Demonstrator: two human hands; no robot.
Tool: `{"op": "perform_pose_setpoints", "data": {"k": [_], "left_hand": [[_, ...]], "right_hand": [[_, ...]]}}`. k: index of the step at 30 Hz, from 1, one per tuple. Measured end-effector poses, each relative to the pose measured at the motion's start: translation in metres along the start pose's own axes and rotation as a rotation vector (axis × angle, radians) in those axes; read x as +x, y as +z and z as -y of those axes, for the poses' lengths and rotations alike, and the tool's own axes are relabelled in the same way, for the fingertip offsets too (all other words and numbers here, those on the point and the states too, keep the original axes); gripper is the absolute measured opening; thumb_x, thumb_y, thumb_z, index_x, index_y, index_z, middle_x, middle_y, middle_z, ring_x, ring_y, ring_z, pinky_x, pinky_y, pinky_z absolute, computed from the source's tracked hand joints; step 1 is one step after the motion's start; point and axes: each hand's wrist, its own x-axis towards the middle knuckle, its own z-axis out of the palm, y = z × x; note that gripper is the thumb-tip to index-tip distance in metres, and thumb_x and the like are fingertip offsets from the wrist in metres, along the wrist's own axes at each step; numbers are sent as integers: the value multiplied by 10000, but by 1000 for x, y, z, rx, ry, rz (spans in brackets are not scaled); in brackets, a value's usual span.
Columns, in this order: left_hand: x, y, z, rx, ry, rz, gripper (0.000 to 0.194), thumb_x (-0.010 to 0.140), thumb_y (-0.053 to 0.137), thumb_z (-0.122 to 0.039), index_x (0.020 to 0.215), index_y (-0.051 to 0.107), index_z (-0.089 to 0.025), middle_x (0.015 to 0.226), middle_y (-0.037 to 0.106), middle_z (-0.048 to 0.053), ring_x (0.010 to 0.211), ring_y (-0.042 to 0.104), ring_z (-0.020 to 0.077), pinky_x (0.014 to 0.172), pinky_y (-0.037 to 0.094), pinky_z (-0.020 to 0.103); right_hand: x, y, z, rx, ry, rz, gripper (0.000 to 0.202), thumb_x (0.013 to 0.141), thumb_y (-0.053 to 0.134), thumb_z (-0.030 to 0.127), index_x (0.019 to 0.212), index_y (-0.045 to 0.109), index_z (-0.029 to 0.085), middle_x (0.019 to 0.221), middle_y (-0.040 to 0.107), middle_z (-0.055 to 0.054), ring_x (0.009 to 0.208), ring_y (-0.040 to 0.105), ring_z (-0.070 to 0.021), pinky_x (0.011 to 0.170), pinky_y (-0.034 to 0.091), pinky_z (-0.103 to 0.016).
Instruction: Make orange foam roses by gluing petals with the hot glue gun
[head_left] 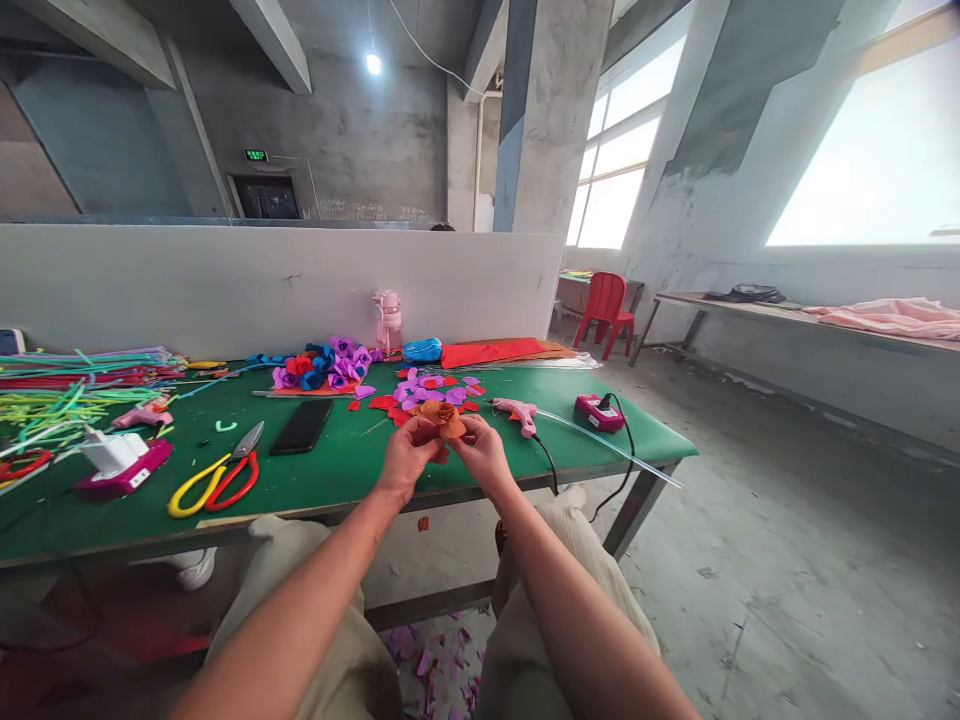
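Observation:
An orange paper flower (pixel 444 418) is held between my two hands, above the front edge of the green table (pixel 397 480). My left hand (pixel 409 455) pinches it from the left and my right hand (pixel 481 448) from the right. Just behind lie loose purple and red petals (pixel 429 388). To the right of my right hand rests a pink glue gun (pixel 517 414) with a black cord. Finished purple, red and blue flowers (pixel 322 364) are heaped further left.
Scissors (pixel 229 475), a black phone (pixel 302 427) and a white plug on a magenta power block (pixel 124 465) lie left. A pink bottle (pixel 388 322) stands by the partition (pixel 285 285). Another magenta block (pixel 598 412) and a clear rod (pixel 611 445) are right.

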Motion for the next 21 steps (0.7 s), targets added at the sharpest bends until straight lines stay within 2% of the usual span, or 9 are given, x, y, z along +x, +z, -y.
{"op": "perform_pose_setpoints", "data": {"k": [3,6,9,11,13,15,19,21], "left_hand": [[1,-2,-3,-9,22,66,381,570,785,-280,882,599,-168,760,703,29,561,628,144,549,538,290],[4,-5,-4,40,78,40,424,575,790,-310,935,621,-165,749,712,37,549,630,150,548,545,297],[9,-10,-3,129,138,-10,429,577,790,-345,933,654,-148,720,711,37,520,627,152,540,551,305],[12,-14,-2,162,158,-29,434,584,785,-362,933,663,-134,686,700,32,511,628,154,528,548,299],[14,-18,0,184,174,-41,417,597,773,-364,925,665,-131,675,692,28,511,630,153,513,538,284],[14,-20,1,238,209,-48,357,627,748,-342,910,664,-140,679,687,24,518,633,151,519,531,273],[10,-20,-1,438,323,-76,172,716,638,-237,874,665,-174,650,672,1,559,643,150,563,510,246],[7,-19,-4,534,370,-91,154,733,594,-196,868,666,-187,631,668,-10,579,644,149,576,489,231]], "right_hand": [[0,-2,1,36,7,34,155,713,624,341,782,684,216,913,585,-46,799,550,-177,681,473,-276],[1,-6,3,-1,-1,53,185,711,637,351,837,686,224,932,604,-41,698,525,-147,672,469,-288],[2,-17,9,-79,-42,-73,212,734,626,362,896,674,234,907,635,-36,669,517,-148,693,458,-306],[3,-24,16,-111,-95,-192,172,757,611,375,818,663,223,836,639,-41,705,534,-170,715,449,-317],[2,-28,22,-128,-140,-253,170,768,608,382,734,638,218,767,626,-39,723,541,-183,728,444,-323],[-1,-27,27,-112,-135,-251,174,769,607,378,710,622,215,742,619,-33,715,544,-182,732,444,-323],[-4,-19,31,-6,-4,-168,194,760,597,390,714,620,204,720,625,-21,690,552,-172,689,446,-303],[-4,-15,30,24,41,-142,207,743,603,398,707,627,196,705,629,-16,670,549,-164,656,440,-288]]}}
